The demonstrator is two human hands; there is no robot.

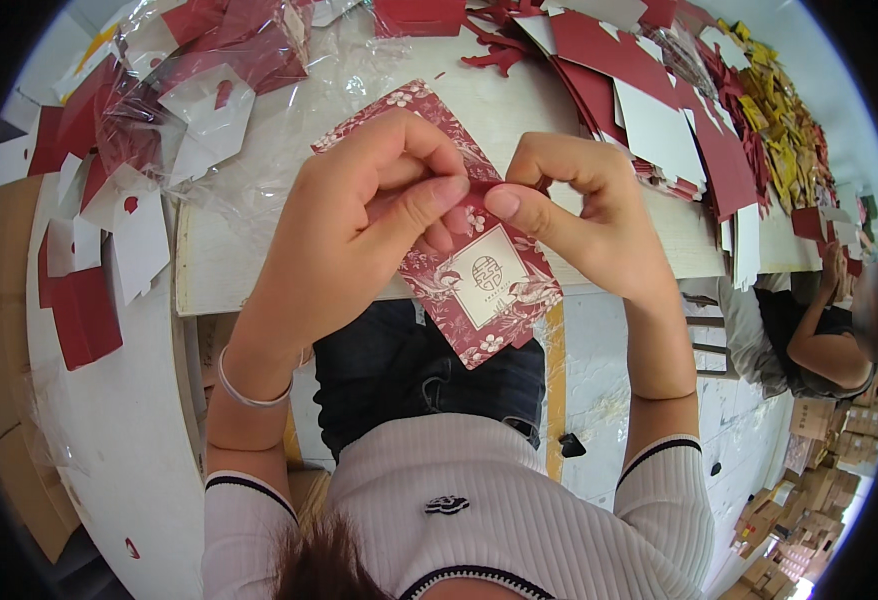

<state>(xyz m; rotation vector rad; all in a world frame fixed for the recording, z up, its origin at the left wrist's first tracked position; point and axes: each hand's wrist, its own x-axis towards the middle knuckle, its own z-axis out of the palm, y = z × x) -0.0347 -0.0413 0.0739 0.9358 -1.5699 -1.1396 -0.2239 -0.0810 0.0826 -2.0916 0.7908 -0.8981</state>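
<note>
A flat red floral-print paper piece [439, 285], perhaps a folded gift box, lies slanted over the table's front edge, its near end above my lap. It bears a cream square label [489, 275] with a round emblem. Over its middle, my left hand [344, 205] pinches a short dark red strip [481, 187] between thumb and fingers. From the other side my right hand [589, 215] pinches the same strip, thumb and forefinger pressed together. The two thumb tips almost meet. Whether the strip is ribbon or paper, and how it joins the printed piece, is hidden by my fingers.
Red and white folded boxes [87, 315] and clear plastic wrap [259, 130] crowd the left. Stacked red and white card sheets [659, 125] stand at the far right, beside a heap of yellow packets [784, 140]. Another person [819, 330] sits at right, near brown cartons [809, 510].
</note>
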